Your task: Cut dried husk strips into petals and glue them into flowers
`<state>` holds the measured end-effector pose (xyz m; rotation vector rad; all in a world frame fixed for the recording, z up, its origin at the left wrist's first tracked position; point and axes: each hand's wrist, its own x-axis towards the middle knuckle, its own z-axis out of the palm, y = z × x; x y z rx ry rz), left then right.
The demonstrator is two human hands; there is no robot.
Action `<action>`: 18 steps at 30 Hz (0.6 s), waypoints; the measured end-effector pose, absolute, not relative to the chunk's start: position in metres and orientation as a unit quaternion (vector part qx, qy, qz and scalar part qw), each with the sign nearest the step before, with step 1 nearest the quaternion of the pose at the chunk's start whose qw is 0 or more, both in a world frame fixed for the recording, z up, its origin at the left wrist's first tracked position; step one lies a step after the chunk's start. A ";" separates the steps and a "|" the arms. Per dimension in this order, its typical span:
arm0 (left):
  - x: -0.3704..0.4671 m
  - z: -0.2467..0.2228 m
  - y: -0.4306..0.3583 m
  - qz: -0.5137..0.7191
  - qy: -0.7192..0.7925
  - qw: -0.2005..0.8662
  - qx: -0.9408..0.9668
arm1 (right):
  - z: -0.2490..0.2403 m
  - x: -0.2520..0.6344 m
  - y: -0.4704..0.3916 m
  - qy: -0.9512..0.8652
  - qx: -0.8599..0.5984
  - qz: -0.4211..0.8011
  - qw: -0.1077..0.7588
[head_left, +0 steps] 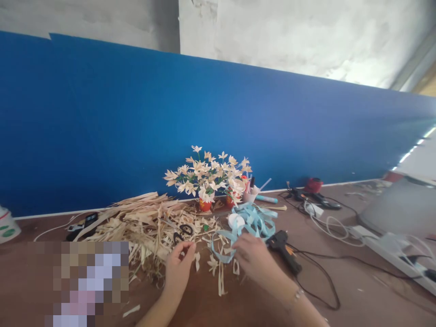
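My left hand (179,268) is over the near part of the table, thumb and forefinger pressed together in a pinch. Whatever is between them, if anything, is too small to make out. Close above it lie black-handled scissors (183,233), partly among pale dry husk strips (146,222). My right hand (252,254) reaches in palm down, its bent fingers at the light blue ribbon (257,220); its fingertips are blurred and partly hidden, so I cannot tell whether it grips. Cut husk pieces, including a flower-shaped piece (213,264), lie between the hands.
Husk flowers (204,172) stand in red pots (205,205) before a blue partition (136,122). To the right are a black glue gun (284,250) with its cord, a white power strip (391,254) and cables. A white cup (8,225) stands far left. One lower-left area is pixelated.
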<state>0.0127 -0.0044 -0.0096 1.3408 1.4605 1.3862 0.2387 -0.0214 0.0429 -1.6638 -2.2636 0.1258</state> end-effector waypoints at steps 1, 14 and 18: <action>0.012 -0.009 -0.004 0.540 0.563 0.355 0.515 | 0.041 0.225 -0.018 -0.819 -0.541 0.068 0.181; 0.010 -0.008 -0.001 0.574 0.553 0.350 0.491 | 0.031 0.158 0.027 -0.826 -0.530 0.154 0.118; 0.010 -0.009 0.000 0.574 0.550 0.348 0.496 | 0.023 0.146 0.024 -0.817 -0.543 0.149 0.126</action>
